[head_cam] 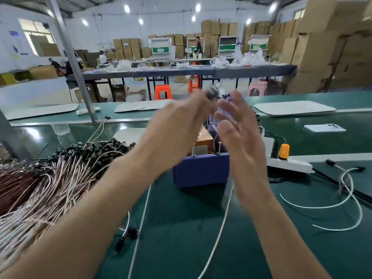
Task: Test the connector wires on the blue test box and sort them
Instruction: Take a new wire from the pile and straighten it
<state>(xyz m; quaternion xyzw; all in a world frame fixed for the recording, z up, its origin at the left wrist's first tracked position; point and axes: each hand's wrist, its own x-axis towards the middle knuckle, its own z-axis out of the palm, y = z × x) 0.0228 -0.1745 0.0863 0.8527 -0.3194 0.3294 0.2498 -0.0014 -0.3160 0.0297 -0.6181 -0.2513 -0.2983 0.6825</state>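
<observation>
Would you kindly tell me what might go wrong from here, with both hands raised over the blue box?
The left hand seems to pinch a blurred dark connector by the fingertips only, and the open right hand holds nothing, so it may drop. The thin pale wires hanging below trail past the blue rectangular test box and could snag its upright metal pins.

The near middle of the table (181, 248) is mostly bare green, crossed only by a thin white wire (217, 234) and a thin grey wire (141, 228). On the left a big pile of wires (50, 178) blocks the way. The blue test box (201, 172) stands in the centre. A power strip (290, 165) lies just beside it on the right, with a loose white wire (322, 207) near that. At the far left a metal post (80, 77) rises.
</observation>
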